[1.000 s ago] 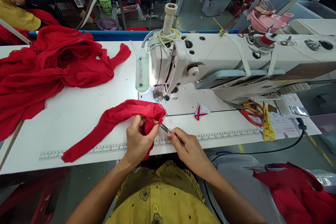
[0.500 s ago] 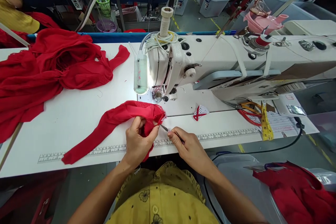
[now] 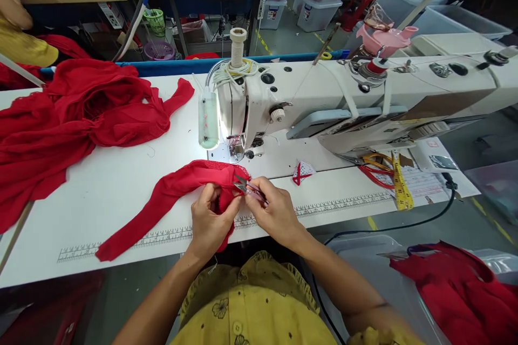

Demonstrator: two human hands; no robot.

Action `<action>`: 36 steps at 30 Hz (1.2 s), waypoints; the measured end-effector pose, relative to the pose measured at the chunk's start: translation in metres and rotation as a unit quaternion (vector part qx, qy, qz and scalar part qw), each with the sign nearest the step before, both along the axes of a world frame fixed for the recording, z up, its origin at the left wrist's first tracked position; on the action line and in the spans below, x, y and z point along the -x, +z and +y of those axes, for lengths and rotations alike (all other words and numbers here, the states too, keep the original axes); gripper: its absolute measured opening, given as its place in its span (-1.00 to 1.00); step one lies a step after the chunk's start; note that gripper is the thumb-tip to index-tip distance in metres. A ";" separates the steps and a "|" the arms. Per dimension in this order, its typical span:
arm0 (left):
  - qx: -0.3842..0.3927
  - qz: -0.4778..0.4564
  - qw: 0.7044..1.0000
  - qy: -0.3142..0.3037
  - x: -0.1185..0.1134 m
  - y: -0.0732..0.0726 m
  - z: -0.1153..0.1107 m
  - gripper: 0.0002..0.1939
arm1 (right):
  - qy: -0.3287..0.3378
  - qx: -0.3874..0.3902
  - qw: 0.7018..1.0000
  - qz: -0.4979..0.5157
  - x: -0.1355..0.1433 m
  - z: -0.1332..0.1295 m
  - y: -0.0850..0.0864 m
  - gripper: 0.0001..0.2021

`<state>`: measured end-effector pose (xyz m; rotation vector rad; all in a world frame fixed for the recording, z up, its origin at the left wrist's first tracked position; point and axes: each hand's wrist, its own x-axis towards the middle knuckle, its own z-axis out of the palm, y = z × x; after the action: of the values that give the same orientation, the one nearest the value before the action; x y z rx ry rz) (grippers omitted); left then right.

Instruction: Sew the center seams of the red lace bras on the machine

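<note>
A red fabric piece with a lacy edge lies across the front of the white sewing table. My left hand is closed on its right part, pinching the cloth between thumb and fingers. My right hand is closed around a pair of thread snips. The snips' pointed blades are apart and lie over the cloth's edge, close to my left thumb. Whether they touch the fabric I cannot tell. Just behind the cloth stands the sewing machine's needle area, lit by a lamp.
A heap of red garments covers the table's left. Right of my hands lie a small white-and-red scrap, orange-handled scissors and a yellow tape measure. The sewing machine spans the back. Red cloth hangs over a bin below right.
My right hand has moved left and up to the cloth's edge. The snips have turned and now show their spread blades over the fabric. The head view has shifted slightly.
</note>
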<state>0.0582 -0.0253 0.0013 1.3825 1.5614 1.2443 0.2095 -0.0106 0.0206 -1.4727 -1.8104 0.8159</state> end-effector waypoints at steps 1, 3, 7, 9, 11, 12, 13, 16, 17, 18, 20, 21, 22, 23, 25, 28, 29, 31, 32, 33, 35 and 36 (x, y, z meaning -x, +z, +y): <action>0.008 -0.009 1.000 -0.004 0.000 0.000 0.000 -0.78 | -0.010 0.007 1.000 0.014 0.000 0.001 -0.002 -0.87; 0.024 -0.026 0.999 -0.018 0.001 -0.002 0.001 -0.77 | -0.029 0.019 0.999 0.038 -0.002 0.003 -0.006 -0.86; 0.037 -0.041 0.998 -0.039 0.002 -0.004 0.002 -0.78 | -0.055 0.026 0.996 0.072 -0.001 0.002 -0.012 -0.81; 0.043 -0.052 0.997 -0.038 0.002 -0.003 0.003 -0.78 | -0.066 0.030 0.993 0.093 0.000 0.001 -0.013 -0.78; 0.053 -0.073 0.995 -0.046 0.003 -0.002 0.004 -0.78 | -0.069 0.041 0.990 0.112 0.001 0.002 -0.014 -0.75; 0.058 -0.086 0.993 -0.054 0.003 -0.001 0.004 -0.78 | -0.067 0.048 0.989 0.121 0.001 0.003 -0.014 -0.74; 0.062 -0.097 0.991 -0.061 0.004 -0.001 0.004 -0.77 | -0.063 0.054 0.988 0.130 0.000 0.004 -0.013 -0.73; 0.059 -0.082 0.993 -0.059 0.003 0.000 0.004 -0.74 | -0.047 0.066 0.985 0.155 -0.002 0.006 -0.010 -0.71; 0.053 -0.061 0.995 -0.050 0.003 0.001 0.004 -0.71 | -0.041 0.069 0.983 0.162 -0.003 0.006 -0.009 -0.71; 0.046 -0.037 0.998 -0.039 0.002 0.001 0.004 -0.68 | -0.035 0.074 0.982 0.168 -0.003 0.006 -0.008 -0.71; 0.032 0.000 0.999 -0.018 0.001 0.001 0.004 -0.65 | -0.025 0.091 0.979 0.180 -0.005 0.006 -0.008 -0.70; 0.026 0.008 1.000 -0.011 0.001 0.001 0.004 -0.65 | -0.022 0.104 0.977 0.187 -0.005 0.007 -0.009 -0.69; 0.023 0.011 1.000 -0.007 0.000 0.001 0.004 -0.67 | -0.021 0.116 0.974 0.193 -0.006 0.007 -0.010 -0.68; 0.020 0.010 1.000 -0.004 0.000 0.001 0.004 -0.69 | -0.020 0.127 0.972 0.197 -0.007 0.006 -0.011 -0.67; 0.015 0.004 1.000 -0.001 0.000 0.002 0.004 -0.73 | -0.016 0.132 0.973 0.188 -0.010 0.004 -0.012 -0.66; 0.008 0.004 1.000 0.007 0.000 0.003 0.003 -0.75 | -0.009 0.090 0.989 0.115 -0.018 -0.006 -0.011 -0.70; 0.007 0.006 1.000 0.008 0.000 0.003 0.003 -0.75 | -0.008 0.053 0.996 0.070 -0.021 -0.011 -0.010 -0.72; 0.008 0.010 1.000 0.011 0.001 0.003 0.002 -0.76 | -0.005 -0.052 0.998 -0.042 -0.027 -0.022 -0.008 -0.75; 0.008 0.012 1.000 0.012 0.001 0.003 0.002 -0.77 | -0.002 -0.110 0.989 -0.102 -0.029 -0.028 -0.007 -0.76; 0.008 0.014 1.000 0.013 0.001 0.004 0.002 -0.77 | 0.001 -0.165 0.974 -0.158 -0.030 -0.032 -0.006 -0.76; 0.006 0.019 1.000 0.016 0.001 0.004 0.002 -0.78 | 0.008 -0.245 0.936 -0.252 -0.031 -0.039 -0.003 -0.75; 0.004 0.020 1.000 0.017 0.000 0.004 0.002 -0.78 | 0.011 -0.273 0.917 -0.289 -0.031 -0.041 -0.001 -0.74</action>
<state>0.0579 -0.0232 0.0051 1.3898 1.6219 1.2352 0.2410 -0.0519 0.0193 -1.3849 -2.2326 -0.1693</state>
